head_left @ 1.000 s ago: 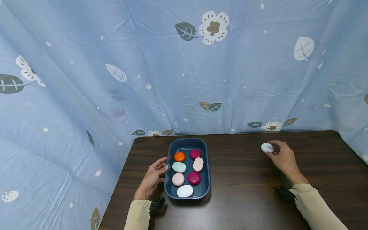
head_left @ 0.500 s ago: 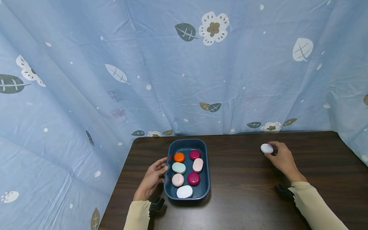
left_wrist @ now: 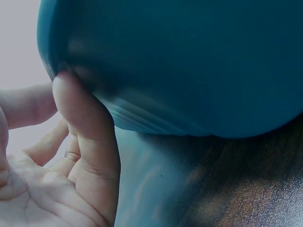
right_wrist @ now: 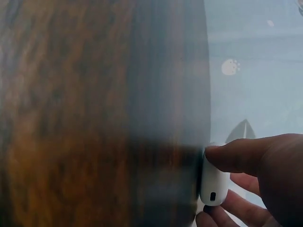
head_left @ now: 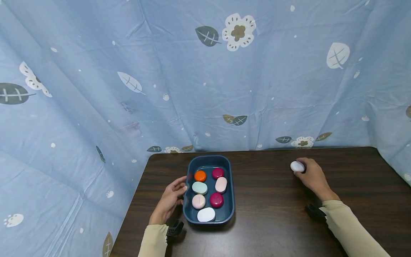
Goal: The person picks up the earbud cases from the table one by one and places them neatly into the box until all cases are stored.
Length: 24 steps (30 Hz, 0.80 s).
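In the head view, my right hand (head_left: 313,176) pinches a small white rounded case (head_left: 297,166) between thumb and fingers, over the right part of the table. Close up, that case (right_wrist: 216,187) has a smooth edge with a small dark slot. To the left stands a dark blue box (head_left: 230,217) holding several small smooth cases: an orange one (head_left: 200,175), a mint one (head_left: 199,187), a white one (head_left: 206,214), pink and crimson ones. My left hand (head_left: 170,200) touches the box's left side; in the left wrist view its thumb (left_wrist: 90,123) lies against the wall.
The table top (head_left: 263,221) is dark brown wood. Behind and to the left hangs a blue curtain (head_left: 179,71) printed with flowers and leaves, meeting the table's far edge. Dark wrist bands (head_left: 174,227) are worn at the beige sleeves (head_left: 353,228).
My right hand and the white case have shifted very slightly to the left. The left hand and the box stay where they were.
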Each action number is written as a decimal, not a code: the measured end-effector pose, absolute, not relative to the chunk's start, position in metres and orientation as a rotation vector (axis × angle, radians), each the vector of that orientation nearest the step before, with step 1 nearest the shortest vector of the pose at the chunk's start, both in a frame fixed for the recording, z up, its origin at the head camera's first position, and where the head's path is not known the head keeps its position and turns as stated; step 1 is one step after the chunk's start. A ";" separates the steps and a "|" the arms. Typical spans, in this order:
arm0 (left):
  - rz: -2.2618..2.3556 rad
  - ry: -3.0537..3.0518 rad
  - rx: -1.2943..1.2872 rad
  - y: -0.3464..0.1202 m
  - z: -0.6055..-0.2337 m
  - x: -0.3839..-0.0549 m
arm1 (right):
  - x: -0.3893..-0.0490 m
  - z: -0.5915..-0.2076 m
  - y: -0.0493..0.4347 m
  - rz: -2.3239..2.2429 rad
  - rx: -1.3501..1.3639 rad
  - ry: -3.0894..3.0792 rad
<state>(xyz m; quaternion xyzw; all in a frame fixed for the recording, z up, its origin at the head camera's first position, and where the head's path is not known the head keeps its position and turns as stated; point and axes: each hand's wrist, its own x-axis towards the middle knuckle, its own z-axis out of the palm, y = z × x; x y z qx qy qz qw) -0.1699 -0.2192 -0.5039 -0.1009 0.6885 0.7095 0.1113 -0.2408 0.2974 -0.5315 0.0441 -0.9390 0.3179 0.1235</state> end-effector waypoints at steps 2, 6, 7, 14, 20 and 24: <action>2.085 2.024 -0.298 -0.219 -0.504 -0.170 | -0.241 -0.531 0.296 0.922 0.128 -2.748; 2.081 2.033 -0.305 -0.219 -0.503 -0.169 | -0.240 -0.530 0.294 0.923 0.124 -2.764; 2.079 2.035 -0.305 -0.219 -0.503 -0.169 | -0.239 -0.530 0.293 0.926 0.126 -2.768; 2.068 2.047 -0.317 -0.218 -0.502 -0.169 | -0.228 -0.521 0.279 0.958 0.201 -2.749; 2.077 2.043 -0.305 -0.218 -0.503 -0.169 | -0.217 -0.509 0.259 0.978 0.300 -2.704; 2.081 2.038 -0.300 -0.218 -0.503 -0.168 | -0.209 -0.500 0.244 1.001 0.372 -2.685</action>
